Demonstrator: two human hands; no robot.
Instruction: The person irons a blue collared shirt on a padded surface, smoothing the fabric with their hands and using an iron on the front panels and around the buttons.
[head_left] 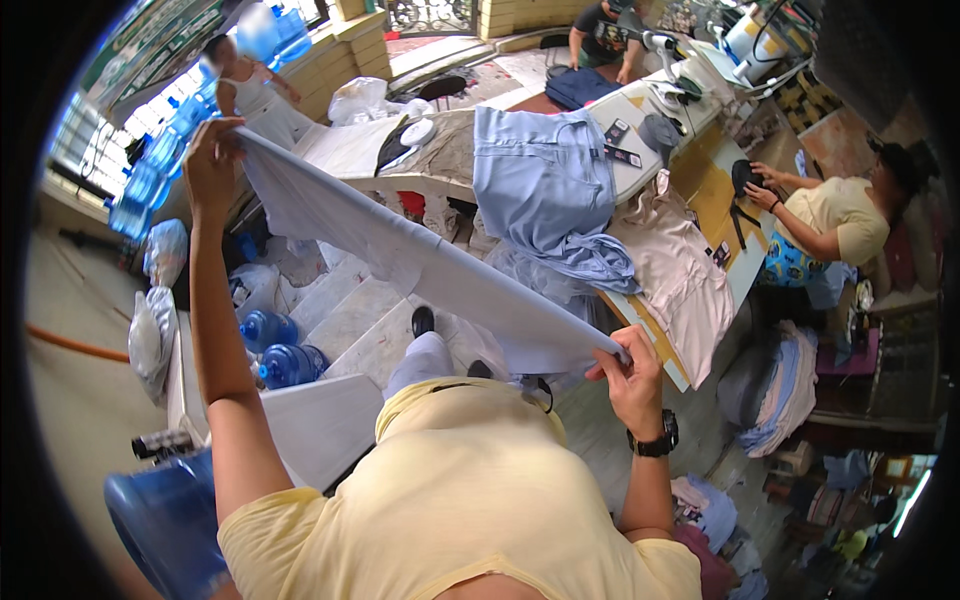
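I hold a long pale grey-blue garment (420, 262) stretched taut between both hands in front of me. My left hand (212, 160) is raised high at the left and grips one end of it. My right hand (630, 375), with a black watch on the wrist, grips the other end lower down at the right. Behind the stretched cloth a light blue shirt (545, 185) hangs over the edge of a work table (705, 190), next to a pale pink garment (680, 275).
Blue water bottles (280, 350) lie at the lower left by pale steps. A person in yellow (835, 220) sits at the table's right side. Two more people are at the back. Folded clothes (785, 385) are stacked at the right.
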